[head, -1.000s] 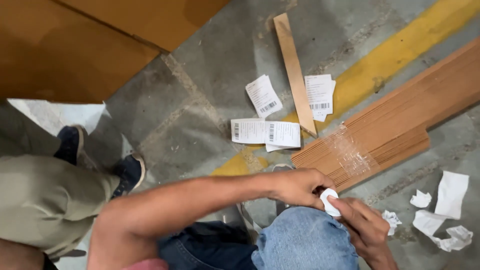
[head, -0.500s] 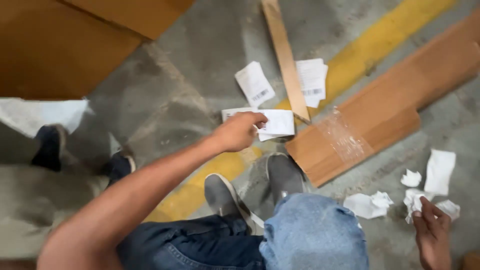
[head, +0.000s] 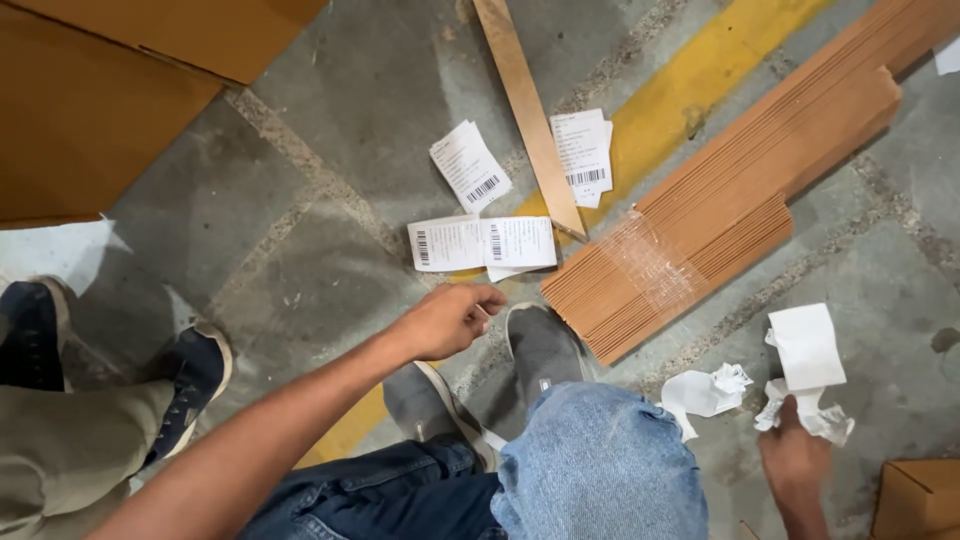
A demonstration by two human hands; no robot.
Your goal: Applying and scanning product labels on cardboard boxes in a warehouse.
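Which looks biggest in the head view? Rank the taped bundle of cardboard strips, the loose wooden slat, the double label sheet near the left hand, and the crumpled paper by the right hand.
1. Taped bundle of cardboard strips
2. Loose wooden slat
3. Double label sheet, just beyond the left hand
4. Crumpled paper, left of the right hand

The last two look close in area, so their order is unsure.

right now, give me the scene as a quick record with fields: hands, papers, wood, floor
left hand: left hand loosely curled, empty, just short of the barcode labels
right hand: right hand touching crumpled white paper
other papers: two more labels, torn backing scraps
wood: taped bundle of thin boards, single wooden strip across the yellow line
floor: grey concrete, cardboard at upper left
other person: dark shoes at left
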